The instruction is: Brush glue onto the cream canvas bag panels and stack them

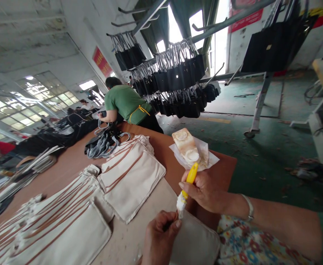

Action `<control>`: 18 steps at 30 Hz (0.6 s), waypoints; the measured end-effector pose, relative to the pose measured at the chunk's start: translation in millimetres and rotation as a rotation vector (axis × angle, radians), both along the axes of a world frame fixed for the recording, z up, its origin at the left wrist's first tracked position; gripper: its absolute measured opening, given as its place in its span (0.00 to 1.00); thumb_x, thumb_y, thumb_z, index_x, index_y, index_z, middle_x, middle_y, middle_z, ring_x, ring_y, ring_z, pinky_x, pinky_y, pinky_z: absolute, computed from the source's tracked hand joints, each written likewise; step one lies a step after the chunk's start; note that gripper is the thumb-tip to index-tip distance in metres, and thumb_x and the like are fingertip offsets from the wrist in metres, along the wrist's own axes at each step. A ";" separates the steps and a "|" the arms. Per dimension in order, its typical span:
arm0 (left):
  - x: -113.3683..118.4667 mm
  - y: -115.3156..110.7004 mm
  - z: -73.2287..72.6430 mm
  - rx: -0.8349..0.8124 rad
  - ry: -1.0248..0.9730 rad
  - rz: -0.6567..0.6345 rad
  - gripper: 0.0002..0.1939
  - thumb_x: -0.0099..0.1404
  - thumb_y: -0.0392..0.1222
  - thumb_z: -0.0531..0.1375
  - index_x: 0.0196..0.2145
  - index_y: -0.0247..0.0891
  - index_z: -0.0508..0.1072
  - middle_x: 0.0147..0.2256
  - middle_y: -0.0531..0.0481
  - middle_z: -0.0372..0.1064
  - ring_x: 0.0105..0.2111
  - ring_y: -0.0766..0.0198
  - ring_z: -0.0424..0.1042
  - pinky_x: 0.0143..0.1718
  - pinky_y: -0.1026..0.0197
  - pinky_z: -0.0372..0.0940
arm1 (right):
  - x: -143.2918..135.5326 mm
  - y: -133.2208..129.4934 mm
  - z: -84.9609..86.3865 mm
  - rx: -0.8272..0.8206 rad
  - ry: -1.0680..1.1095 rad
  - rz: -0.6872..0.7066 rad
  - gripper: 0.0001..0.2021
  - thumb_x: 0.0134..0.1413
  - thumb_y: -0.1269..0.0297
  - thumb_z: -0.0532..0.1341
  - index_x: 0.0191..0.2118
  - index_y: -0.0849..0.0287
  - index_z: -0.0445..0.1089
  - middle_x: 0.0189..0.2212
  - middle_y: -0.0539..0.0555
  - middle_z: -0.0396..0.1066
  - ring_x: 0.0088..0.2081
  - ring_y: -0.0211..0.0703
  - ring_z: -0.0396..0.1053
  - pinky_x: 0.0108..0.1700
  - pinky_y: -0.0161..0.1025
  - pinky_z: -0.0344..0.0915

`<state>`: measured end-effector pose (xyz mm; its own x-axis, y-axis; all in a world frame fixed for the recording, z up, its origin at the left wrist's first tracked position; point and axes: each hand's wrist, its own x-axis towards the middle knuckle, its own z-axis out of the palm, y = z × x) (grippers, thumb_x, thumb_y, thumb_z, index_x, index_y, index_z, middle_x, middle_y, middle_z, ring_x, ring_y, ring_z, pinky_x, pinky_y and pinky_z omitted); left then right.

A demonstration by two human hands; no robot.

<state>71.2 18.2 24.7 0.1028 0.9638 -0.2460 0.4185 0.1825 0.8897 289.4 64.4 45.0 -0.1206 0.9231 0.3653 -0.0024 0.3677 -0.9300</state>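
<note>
My right hand [205, 189] is closed around the yellow handle of a brush [191, 178]. White paste coats the brush's lower part, and its bristles point down at my left hand [162, 233]. The fingers of my left hand pinch a small brown piece [176, 216], mostly hidden by them, right at the bristle tips. Below the hands lies a beige fabric pouch [196, 239]. Just beyond my right hand, a stained container with white paste [185, 141] rests on white paper [213, 159].
Stacked beige pouches with brown trim [135, 176] overlap on the brown table [164, 151], with more pouches [75, 232] at left. Grey straps [106, 141] lie behind. A person in green [128, 103] bends over the table's far end. Black bags [178, 77] hang on a rack.
</note>
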 end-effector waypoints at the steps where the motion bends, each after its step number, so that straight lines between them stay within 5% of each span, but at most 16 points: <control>1: 3.3 -1.9 0.2 0.050 0.032 -0.003 0.20 0.53 0.60 0.65 0.28 0.37 0.78 0.25 0.51 0.70 0.26 0.65 0.67 0.28 0.65 0.62 | 1.6 1.5 -0.8 0.006 -0.003 -0.026 0.11 0.63 0.63 0.57 0.30 0.59 0.65 0.24 0.48 0.63 0.26 0.39 0.62 0.31 0.35 0.59; 7: 14.4 -16.2 -3.9 0.374 0.230 -0.078 0.13 0.62 0.54 0.61 0.31 0.42 0.78 0.28 0.50 0.71 0.28 0.64 0.70 0.31 0.64 0.65 | 11.6 11.9 5.9 0.044 -0.035 -0.106 0.10 0.63 0.62 0.56 0.30 0.59 0.65 0.25 0.49 0.65 0.28 0.40 0.63 0.34 0.35 0.60; 14: 17.0 -23.6 -14.9 0.679 0.440 -0.108 0.07 0.65 0.46 0.60 0.30 0.45 0.74 0.27 0.51 0.70 0.28 0.65 0.71 0.32 0.65 0.65 | 12.9 7.9 28.0 0.073 -0.181 0.357 0.11 0.59 0.66 0.58 0.26 0.59 0.61 0.24 0.48 0.64 0.26 0.37 0.61 0.30 0.33 0.58; 18: 15.5 -26.5 -18.0 0.724 0.476 -0.142 0.08 0.66 0.47 0.59 0.30 0.45 0.73 0.27 0.51 0.69 0.28 0.65 0.71 0.32 0.64 0.65 | 25.7 12.6 37.4 0.045 -0.182 0.330 0.10 0.58 0.67 0.57 0.25 0.59 0.62 0.22 0.47 0.62 0.24 0.36 0.60 0.29 0.33 0.57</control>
